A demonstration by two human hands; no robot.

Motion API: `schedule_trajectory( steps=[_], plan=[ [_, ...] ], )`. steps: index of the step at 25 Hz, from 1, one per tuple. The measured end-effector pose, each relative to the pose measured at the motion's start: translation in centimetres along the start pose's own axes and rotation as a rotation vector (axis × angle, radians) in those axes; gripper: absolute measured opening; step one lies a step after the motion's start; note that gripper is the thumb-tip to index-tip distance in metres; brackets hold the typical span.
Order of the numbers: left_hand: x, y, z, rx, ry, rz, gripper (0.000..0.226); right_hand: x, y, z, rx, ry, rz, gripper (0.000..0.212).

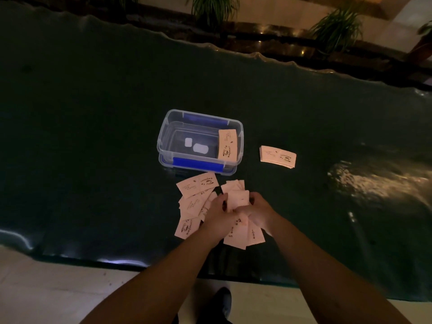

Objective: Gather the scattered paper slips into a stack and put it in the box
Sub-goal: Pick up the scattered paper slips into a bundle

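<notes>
Pale pink paper slips (196, 186) printed with a coffee-cup drawing lie scattered on the dark table just in front of the box. My left hand (216, 212) and my right hand (258, 210) meet over the pile, both gripping a small bunch of slips (238, 199) held between them. More slips (243, 239) fan out beneath my wrists. The clear plastic box (163, 136) with blue latches stands open behind the pile; one stack of slips (228, 143) leans against its right inner wall. A separate neat stack (277, 156) lies on the table right of the box.
The dark glossy table (93, 136) stretches wide to both sides, its near edge just below my forearms. Two white labels show on the box's floor. Potted plants (336, 26) stand beyond the far edge. My shoe (224, 300) is on the pale floor.
</notes>
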State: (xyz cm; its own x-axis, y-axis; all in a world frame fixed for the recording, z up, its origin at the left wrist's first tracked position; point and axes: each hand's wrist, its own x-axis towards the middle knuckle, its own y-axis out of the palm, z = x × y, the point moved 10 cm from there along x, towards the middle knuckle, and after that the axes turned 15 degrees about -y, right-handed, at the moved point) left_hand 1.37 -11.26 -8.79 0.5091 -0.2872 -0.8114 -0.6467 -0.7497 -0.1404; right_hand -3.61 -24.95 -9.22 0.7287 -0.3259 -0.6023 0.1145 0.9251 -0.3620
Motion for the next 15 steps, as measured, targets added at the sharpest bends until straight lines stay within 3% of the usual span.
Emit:
schedule_trajectory(
  steps=[3, 5, 8, 11, 15],
  plan=[
    [0.1, -0.9, -0.9, 0.154, 0.106, -0.013, 0.046, -0.9, -0.3, -0.9, 0.112, 0.014, -0.027, 0.083],
    [0.2, -4.3, -1.8, 0.310, 0.185, -0.213, 0.038, -1.4, -0.6, -1.3, 0.182, 0.015, -0.043, 0.075],
    [0.5, -11.5, -2.2, 0.445, 0.167, -0.592, 0.077, -2.0, -1.3, -1.8, 0.218, 0.015, -0.076, 0.070],
    [2.5, -13.7, -1.4, 0.737, 0.047, -0.559, 0.116, -2.3, -1.6, -2.0, 0.230, 0.017, -0.101, 0.071],
    [2.3, -12.6, -1.0, 0.931, 0.055, -0.518, 0.108, -2.2, -1.2, -1.0, 0.224, -0.025, -0.092, 0.072]
  ],
)
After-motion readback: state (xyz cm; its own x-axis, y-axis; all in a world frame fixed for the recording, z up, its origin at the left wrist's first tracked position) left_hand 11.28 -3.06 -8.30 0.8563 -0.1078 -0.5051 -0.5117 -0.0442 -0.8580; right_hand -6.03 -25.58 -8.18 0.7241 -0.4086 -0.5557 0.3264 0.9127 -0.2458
